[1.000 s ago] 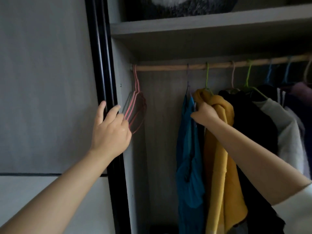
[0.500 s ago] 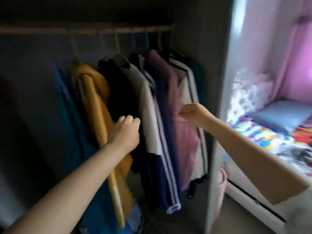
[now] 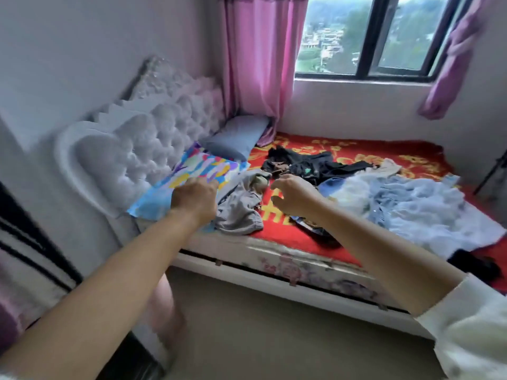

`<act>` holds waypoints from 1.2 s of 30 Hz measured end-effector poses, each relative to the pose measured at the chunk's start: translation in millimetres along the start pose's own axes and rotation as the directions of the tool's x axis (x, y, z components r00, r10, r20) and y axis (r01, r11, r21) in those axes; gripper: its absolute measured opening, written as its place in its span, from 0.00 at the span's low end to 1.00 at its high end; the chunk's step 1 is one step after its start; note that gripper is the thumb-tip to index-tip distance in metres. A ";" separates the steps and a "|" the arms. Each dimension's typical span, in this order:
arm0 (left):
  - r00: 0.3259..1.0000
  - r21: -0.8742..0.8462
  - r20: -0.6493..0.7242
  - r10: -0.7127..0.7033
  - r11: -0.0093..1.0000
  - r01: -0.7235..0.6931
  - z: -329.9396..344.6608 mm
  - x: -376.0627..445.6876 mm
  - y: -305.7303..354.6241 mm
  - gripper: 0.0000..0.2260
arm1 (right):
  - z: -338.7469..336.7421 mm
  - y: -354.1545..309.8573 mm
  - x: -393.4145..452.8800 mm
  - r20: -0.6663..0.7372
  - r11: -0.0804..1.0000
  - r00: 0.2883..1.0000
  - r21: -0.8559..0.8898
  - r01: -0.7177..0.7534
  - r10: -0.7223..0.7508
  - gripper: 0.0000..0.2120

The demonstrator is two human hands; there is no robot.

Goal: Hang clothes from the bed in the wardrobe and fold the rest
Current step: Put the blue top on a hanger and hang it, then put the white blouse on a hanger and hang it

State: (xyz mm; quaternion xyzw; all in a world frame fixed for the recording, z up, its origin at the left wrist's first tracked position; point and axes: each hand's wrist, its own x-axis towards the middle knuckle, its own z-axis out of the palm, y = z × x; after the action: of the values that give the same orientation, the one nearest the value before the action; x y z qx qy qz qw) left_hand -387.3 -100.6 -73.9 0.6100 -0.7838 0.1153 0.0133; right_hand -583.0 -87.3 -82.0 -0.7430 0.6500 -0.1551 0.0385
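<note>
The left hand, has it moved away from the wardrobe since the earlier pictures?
Yes. The left hand, earlier beside the wardrobe's hanging clothes, now reaches over the red-blanketed bed, beside the crumpled grey garment.

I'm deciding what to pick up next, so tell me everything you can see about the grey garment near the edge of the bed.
The grey garment is a crumpled heap of soft, thin-looking fabric, with a gathered hem or waistband along its lower edge. It lies on the red bed cover near the mattress edge, its left side overlapping the colourful patterned cloth. The left hand is right beside it, the right hand hovers apart. What kind of garment it is cannot be told.
</note>
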 end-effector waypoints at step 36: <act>0.659 -0.260 0.550 0.512 0.856 -0.447 213.9 395.1 592.3 0.12 | 100.1 711.6 17.9 0.587 0.437 0.356 0.005 -0.900 0.727 0.17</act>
State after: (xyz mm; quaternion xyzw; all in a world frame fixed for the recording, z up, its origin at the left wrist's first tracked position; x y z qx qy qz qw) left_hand -1030.9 -383.7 -315.7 0.3839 -0.8839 -0.1252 -0.2360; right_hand -1231.8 -227.5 -357.9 -0.3056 0.8631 -0.0202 0.4015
